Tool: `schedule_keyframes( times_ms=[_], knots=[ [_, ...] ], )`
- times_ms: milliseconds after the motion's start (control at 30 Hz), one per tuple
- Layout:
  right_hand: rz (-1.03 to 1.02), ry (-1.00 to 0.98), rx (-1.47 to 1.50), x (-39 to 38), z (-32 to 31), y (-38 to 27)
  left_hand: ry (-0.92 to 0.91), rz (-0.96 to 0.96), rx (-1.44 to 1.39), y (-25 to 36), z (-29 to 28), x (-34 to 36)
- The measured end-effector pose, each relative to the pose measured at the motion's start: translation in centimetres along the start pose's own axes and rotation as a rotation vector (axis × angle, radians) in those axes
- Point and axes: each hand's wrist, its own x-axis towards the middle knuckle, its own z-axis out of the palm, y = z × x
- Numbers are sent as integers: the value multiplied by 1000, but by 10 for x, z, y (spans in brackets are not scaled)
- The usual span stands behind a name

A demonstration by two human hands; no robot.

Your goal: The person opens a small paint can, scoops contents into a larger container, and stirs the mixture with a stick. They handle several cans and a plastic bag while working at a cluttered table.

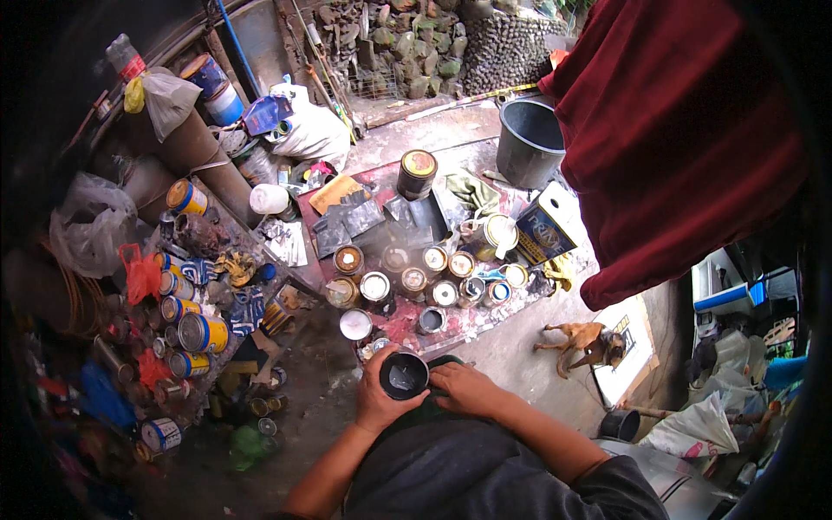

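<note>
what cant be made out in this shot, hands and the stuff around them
Head view: how deep the contents of the black cup in the left hand are; its inside is dark.
Head view: the shape of the green thing behind the right hand; the hand covers much of it.
Head view: whatever lies behind the red cloth, which blocks it.
Head view: small items around the blue bag; blurred, dim.

black cup (405, 375), dark grey shirt (468, 481), maroon cloth (685, 147), white-splotched red table (459, 328), grey bucket (527, 156), brown dog (582, 344), blue-and-white patterned rag (246, 310), orange-red bag (141, 274), blue pole (238, 45)
</note>
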Motion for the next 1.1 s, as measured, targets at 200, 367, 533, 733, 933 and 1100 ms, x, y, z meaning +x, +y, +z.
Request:
schedule_keyframes(
  times_ms=[200,367,533,733,933,1100],
  knots=[
    [108,-17,643,5,-6,23,36,-11,-32,0,-6,-14],
    [175,362,-151,42,20,98,155,-50,23,0,-28,-40],
    [37,228,-538,96,16,116,186,-143,96,6,-51,-63],
    [21,92,-614,120,17,121,325,-209,17,11,-60,-95],
    [-52,209,-566,138,15,110,422,-214,51,27,-63,-108],
    [-30,282,-622,164,41,123,418,-223,25,36,-66,-110]
  ],
)
